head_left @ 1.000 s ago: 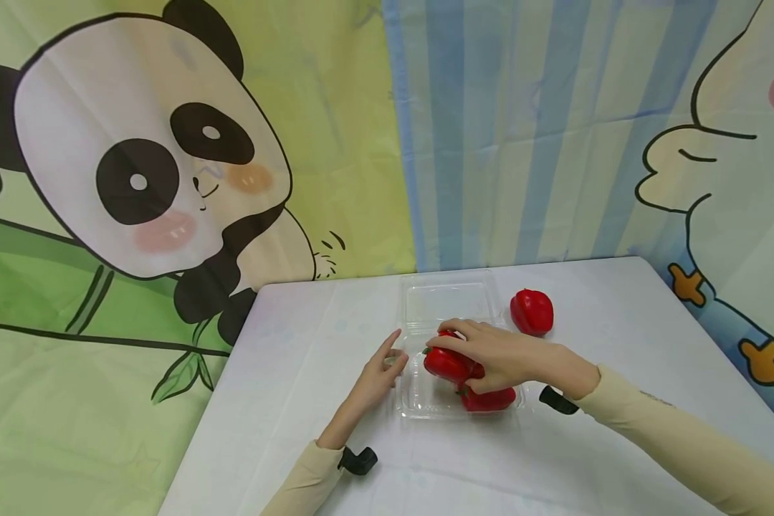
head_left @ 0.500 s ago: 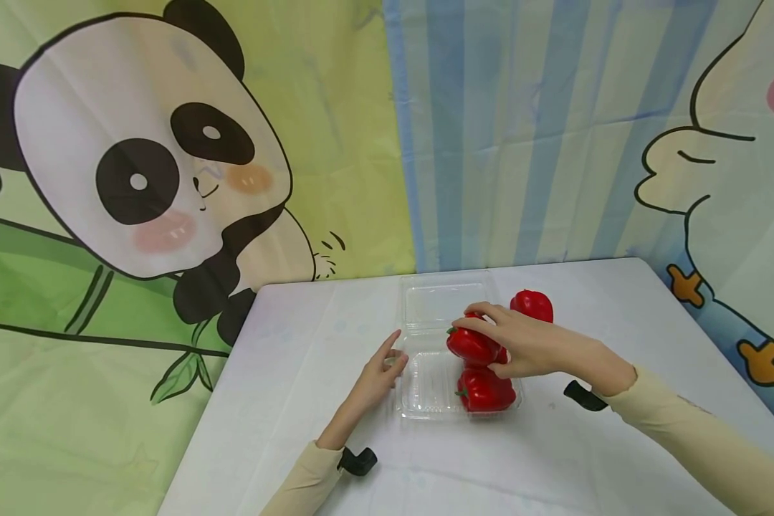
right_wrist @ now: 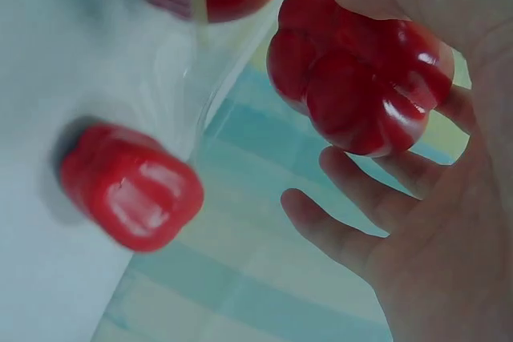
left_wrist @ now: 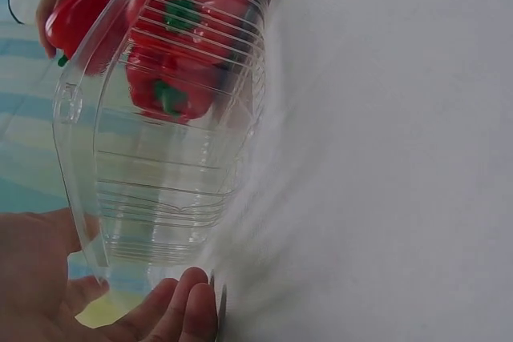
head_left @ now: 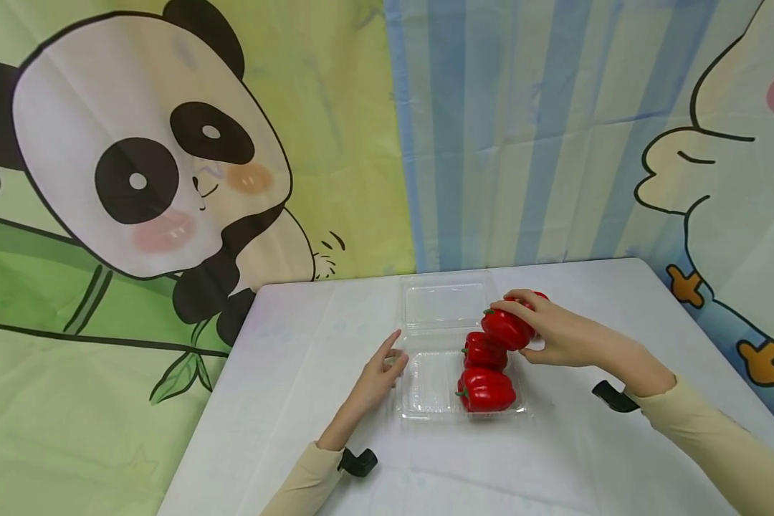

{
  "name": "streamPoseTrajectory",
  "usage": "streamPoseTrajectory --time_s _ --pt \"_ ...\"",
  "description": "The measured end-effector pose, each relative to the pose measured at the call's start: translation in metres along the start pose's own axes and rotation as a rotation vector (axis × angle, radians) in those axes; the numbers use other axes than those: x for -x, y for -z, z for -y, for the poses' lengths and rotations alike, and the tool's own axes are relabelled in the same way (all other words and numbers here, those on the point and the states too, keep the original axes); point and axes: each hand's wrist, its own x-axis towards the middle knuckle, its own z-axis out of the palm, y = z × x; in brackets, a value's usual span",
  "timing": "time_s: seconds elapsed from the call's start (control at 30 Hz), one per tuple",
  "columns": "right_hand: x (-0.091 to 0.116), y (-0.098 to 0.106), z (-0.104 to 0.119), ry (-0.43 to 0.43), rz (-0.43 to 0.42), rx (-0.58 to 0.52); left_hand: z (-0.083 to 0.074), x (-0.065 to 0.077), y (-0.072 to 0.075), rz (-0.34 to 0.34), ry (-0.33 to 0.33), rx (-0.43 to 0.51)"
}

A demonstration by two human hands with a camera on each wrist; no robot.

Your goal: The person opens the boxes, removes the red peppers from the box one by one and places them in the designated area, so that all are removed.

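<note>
My right hand (head_left: 567, 333) grips a red bell pepper (head_left: 507, 329) between thumb and fingers, raised over the back right of a clear plastic clamshell box (head_left: 422, 414). Two more red bell peppers lie side by side in the box's right half, the front one (head_left: 486, 390) and the rear one (head_left: 485, 351), green stems toward the left. My left hand (head_left: 374, 380) is at the box's left edge; in the left wrist view its fingers (left_wrist: 180, 302) are extended near the box's end, and contact is hard to judge.
One more red bell pepper (right_wrist: 132, 190) stands on the table right of the box, mostly hidden behind my right hand in the head view. The box's lid (head_left: 445, 304) lies folded back flat. A printed curtain (head_left: 490, 143) hangs behind the white table (head_left: 309, 344).
My right hand has carried its pepper from over the middle of the box toward the back right, uncovering the two peppers below. The left hand has stayed put.
</note>
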Motion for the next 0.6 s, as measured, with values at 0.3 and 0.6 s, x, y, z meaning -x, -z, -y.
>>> streamPoseTrajectory --time_s 0.3,0.6 --pt "0.019 0.006 -0.022 -0.069 -0.05 -0.009 0.001 -0.001 -0.001 -0.011 -0.002 0.005" --pt "0.035 0.01 -0.047 -0.214 -0.052 -0.036 0.001 0.0 -0.001 -0.005 -0.001 0.003"
